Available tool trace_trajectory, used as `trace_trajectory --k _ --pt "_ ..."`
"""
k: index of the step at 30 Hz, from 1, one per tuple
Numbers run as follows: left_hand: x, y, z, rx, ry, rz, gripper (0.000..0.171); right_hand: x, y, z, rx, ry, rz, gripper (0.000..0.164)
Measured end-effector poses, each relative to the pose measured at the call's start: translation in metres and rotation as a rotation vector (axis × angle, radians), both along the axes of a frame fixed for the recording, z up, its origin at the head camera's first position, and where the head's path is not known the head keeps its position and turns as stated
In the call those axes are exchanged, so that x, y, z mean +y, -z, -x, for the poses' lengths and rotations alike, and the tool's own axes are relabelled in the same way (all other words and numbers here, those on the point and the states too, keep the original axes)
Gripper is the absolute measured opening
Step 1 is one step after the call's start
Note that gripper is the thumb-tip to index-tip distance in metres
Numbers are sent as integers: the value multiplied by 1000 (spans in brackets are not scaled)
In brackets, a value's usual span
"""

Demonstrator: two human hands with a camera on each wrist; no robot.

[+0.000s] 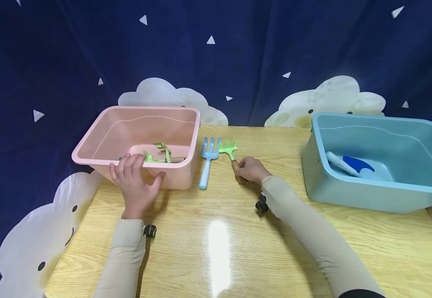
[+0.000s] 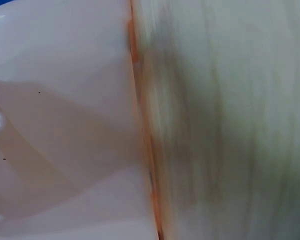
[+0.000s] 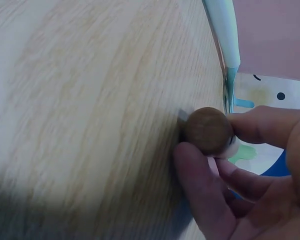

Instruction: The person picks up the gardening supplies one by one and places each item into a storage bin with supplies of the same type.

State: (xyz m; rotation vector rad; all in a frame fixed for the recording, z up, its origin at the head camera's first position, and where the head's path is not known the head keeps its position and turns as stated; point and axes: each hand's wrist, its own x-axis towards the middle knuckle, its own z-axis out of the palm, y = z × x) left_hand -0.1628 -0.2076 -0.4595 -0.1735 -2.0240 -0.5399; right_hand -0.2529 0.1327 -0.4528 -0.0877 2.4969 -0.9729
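Note:
My right hand (image 1: 252, 169) pinches the wooden handle of a small green rake (image 1: 232, 152) on the table. The right wrist view shows the round handle end (image 3: 208, 131) between thumb and fingers. Just left of the rake lies a blue hand fork (image 1: 209, 155), its tines close to the rake's head. My left hand (image 1: 135, 186) grips the near rim of a pink bin (image 1: 193, 136), fingers over the edge and thumb against the outer wall. Inside that bin are green garden tools (image 1: 167, 154), partly hidden by the front wall.
A blue bin (image 1: 365, 198) stands at the right of the wooden table (image 1: 186, 248). It holds a trowel with a blue blade (image 1: 357, 163) and a pale handle. Behind the table hangs a dark blue curtain (image 1: 238, 62) with clouds and triangles.

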Motion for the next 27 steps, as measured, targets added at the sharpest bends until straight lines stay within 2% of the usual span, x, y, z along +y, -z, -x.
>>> trace_trajectory --k 8,16,23,27 --pt "1 1 1 -12 7 -8 65 13 0 -2 -17 29 3 41" --pt "-2 -3 0 13 1 -28 64 25 1 -3 -13 57 22 44" --pt "0 0 1 11 9 -13 64 24 2 -5 11 86 -46 33" --pt "0 1 1 8 9 -16 64 22 2 -6 38 70 -116 31"
